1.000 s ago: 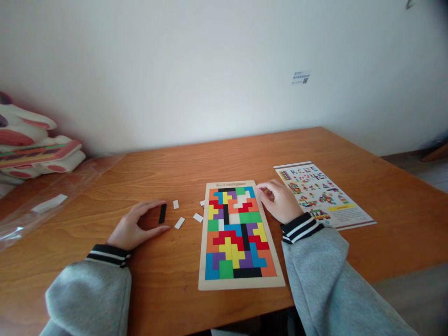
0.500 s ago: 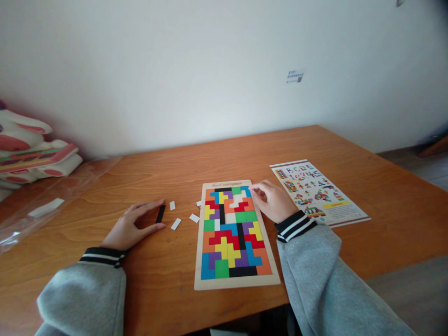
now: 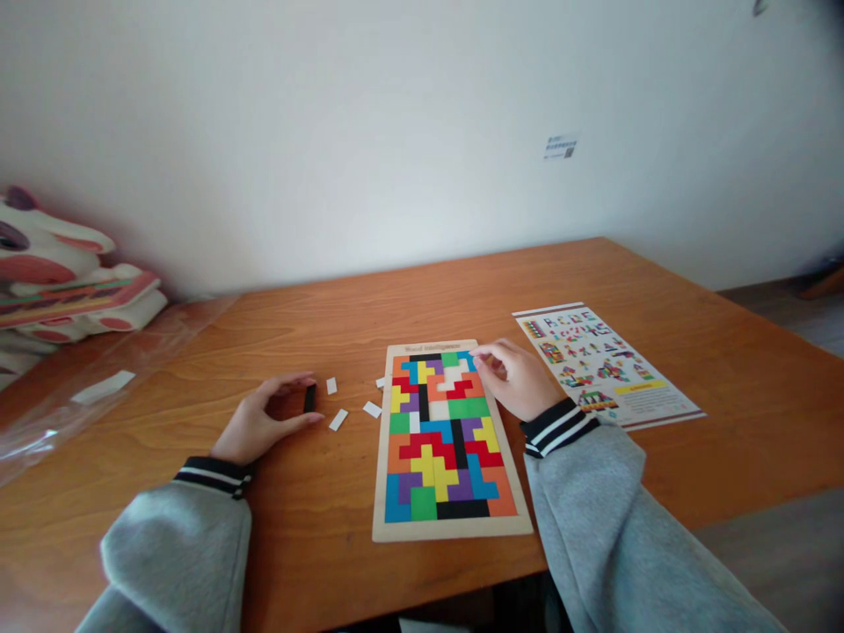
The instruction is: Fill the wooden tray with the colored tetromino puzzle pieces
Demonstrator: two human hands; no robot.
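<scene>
Standing nr pale wall [image 3: 330,132], wood tbl [image 3: 316,325] bears puzzle brd [image 3: 454,528].

The bar [image 3: 309,398] sits between the thumb and fingertips of the left hand [image 3: 254,425]. Just right of that hand, four loose tiles [image 3: 338,419] lie on the table [image 3: 296,536]. The board [image 3: 454,530] lies between the two hands, nearer the right hand [image 3: 518,380], whose fingertips are at its far right corner; more pieces [image 3: 423,504] lie inside it. Right of the right hand is a leaflet [image 3: 603,360] (the wrist hides its near left part). Left of and beyond the left hand lies a plastic bag [image 3: 158,347], a toy [image 3: 72,286] behind it. Beyond both hands, behind the table, stands the wall [image 3: 362,158].
</scene>
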